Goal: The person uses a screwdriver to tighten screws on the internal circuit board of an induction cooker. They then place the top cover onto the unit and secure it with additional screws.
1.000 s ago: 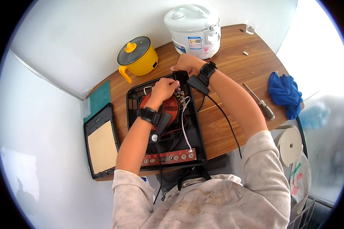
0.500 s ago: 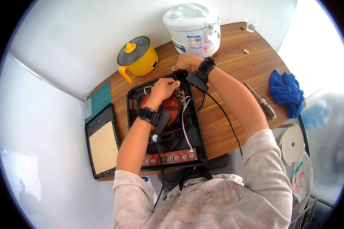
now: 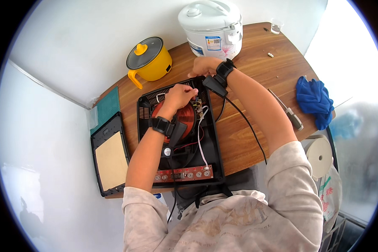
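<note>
An opened induction cooker (image 3: 210, 147) lies on the table in front of me, its copper coil (image 3: 188, 119) exposed. My left hand (image 3: 179, 97) reaches over the coil, thumb and fingers pinched together above the small circuit board (image 3: 198, 106) near the back right. What sits in that pinch is too small to make out. Curled at the housing's far right corner is my right hand (image 3: 206, 67); its fingertips and anything in them are hidden. A white cable (image 3: 200, 143) runs from the circuit board to a red control board (image 3: 185, 173) along the near side.
The cooker's top panel (image 3: 111, 161) rests at the left by a green mat (image 3: 108, 107). Behind stand a yellow pot (image 3: 157, 67) and a white rice cooker (image 3: 216, 31). A screwdriver (image 3: 295, 118), blue cloth (image 3: 315, 101) and plastic cup (image 3: 276, 27) are to the right.
Both hands keep nearly the same places and poses at the cooker. The whole view has shifted slightly, with the table things a little further left.
</note>
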Available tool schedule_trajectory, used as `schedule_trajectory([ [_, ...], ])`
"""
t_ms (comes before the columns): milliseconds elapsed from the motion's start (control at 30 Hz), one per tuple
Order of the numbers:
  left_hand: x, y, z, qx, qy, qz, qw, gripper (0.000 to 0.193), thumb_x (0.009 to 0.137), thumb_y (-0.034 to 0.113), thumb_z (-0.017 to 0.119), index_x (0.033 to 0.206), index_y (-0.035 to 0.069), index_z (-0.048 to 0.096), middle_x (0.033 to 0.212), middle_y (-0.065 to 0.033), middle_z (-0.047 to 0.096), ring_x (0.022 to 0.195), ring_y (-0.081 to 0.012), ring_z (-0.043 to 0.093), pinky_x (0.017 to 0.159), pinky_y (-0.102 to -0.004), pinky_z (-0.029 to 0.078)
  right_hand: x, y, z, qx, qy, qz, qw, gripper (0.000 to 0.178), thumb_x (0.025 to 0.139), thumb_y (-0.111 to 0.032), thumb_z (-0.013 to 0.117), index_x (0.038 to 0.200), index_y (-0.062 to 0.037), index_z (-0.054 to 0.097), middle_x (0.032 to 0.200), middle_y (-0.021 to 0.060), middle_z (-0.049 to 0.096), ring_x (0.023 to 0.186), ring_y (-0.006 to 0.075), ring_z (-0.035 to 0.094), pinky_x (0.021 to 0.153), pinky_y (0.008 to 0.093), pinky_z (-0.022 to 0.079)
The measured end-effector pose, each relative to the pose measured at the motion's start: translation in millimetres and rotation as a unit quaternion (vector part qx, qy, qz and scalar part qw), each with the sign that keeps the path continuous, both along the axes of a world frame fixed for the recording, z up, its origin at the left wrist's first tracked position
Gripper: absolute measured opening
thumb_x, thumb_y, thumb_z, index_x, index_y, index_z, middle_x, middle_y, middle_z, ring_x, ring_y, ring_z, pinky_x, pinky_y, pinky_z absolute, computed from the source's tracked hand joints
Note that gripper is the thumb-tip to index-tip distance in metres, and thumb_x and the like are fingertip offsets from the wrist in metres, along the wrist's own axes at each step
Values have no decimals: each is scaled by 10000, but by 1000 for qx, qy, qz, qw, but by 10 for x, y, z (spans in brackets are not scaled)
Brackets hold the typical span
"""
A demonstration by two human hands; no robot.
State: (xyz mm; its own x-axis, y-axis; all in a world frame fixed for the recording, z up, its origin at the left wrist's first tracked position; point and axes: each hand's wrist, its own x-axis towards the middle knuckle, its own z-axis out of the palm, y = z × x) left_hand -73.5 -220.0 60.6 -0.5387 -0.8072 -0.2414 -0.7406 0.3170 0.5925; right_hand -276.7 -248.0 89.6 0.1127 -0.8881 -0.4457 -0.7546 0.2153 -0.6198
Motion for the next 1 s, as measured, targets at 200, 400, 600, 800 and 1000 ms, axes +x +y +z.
schedule_trajectory([
  [200,15,23,10,6,15,-20,1000,366,1021,345,662,988,-4,770,837,-77,760,785,-168,684,773,-314,521,-6,5,3,11,31,0,999,473,893,-447,771,932,21,709,830,101,698,704,246,639,601,385,504],
  [400,43,38,-29,-9,-2,-38,999,369,1015,367,657,963,16,759,856,-77,765,799,-188,693,777,-329,526,78,27,17,-6,32,10,999,506,912,-463,766,953,38,705,854,127,697,730,259,655,620,408,524],
  [600,49,104,-2,-20,-8,-35,999,375,997,408,668,946,51,768,836,-83,763,800,-224,710,782,-344,533,34,32,-63,9,32,11,999,516,937,-462,751,902,50,698,863,132,678,770,280,644,675,424,522],
  [800,34,99,-25,-40,-8,-42,998,371,985,422,681,947,62,760,837,-75,766,796,-238,716,783,-355,536,-64,-117,-200,31,-49,18,998,457,912,-427,761,994,22,728,959,104,716,802,248,648,697,396,511],
  [1000,39,103,-39,-49,-7,-38,998,351,981,406,694,989,59,745,852,-70,773,806,-234,722,787,-352,535,-50,-120,-221,70,-79,9,994,394,925,-384,740,1016,-1,722,937,77,707,764,218,641,665,388,503],
])
